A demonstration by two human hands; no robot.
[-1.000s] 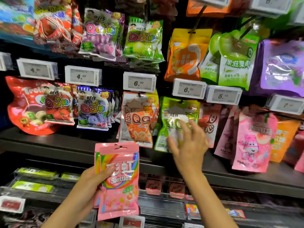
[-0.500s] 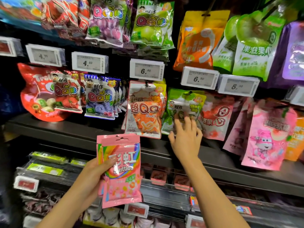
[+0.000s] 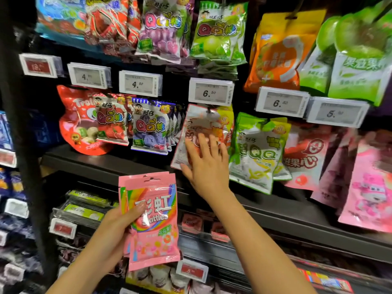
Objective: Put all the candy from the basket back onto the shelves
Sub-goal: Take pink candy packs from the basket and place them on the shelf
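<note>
**Pegs searched, Skittles pack still in hand**

Left hand [image 3: 114, 225] grips the pink Skittles pack [image 3: 153, 219], thumb across the front, other fingers hidden behind. I hold it upright, label toward me, likely so I can match its print against what hangs on the pegs. A second pink edge shows behind it; possibly two packs stacked, cannot confirm.

Right hand [image 3: 204, 164] is flat and spread, fingers straight, pressing on the orange QQ bag [image 3: 201, 134] that hangs under the 6.50 price tag [image 3: 211, 93]. The bag's lower part tilts left under the push. My read: I am shifting the front bag aside to see what hangs behind or to check the hook, not taking it.

Surroundings:
- Green QQ bag [image 3: 257, 153] hangs just beside the right hand, to its right.
- Blue QQ bags [image 3: 149, 129] hang in a tight row to the left.
- Red pouch [image 3: 74, 122] at far left of the same row.
- Dark shelf ledge [image 3: 101, 164] runs below the hanging bags.

No pink Skittles facing is visible on this row, so the pack does not look to belong here. The basket is out of view; I cannot tell how much candy remains.

Judgement: search step, placement not yet begun. Next I need a peg or slot with matching packs, then to thread the pack's top hole [image 3: 151, 178] onto the hook. Risk: pushing loose bags off their peg.
</note>
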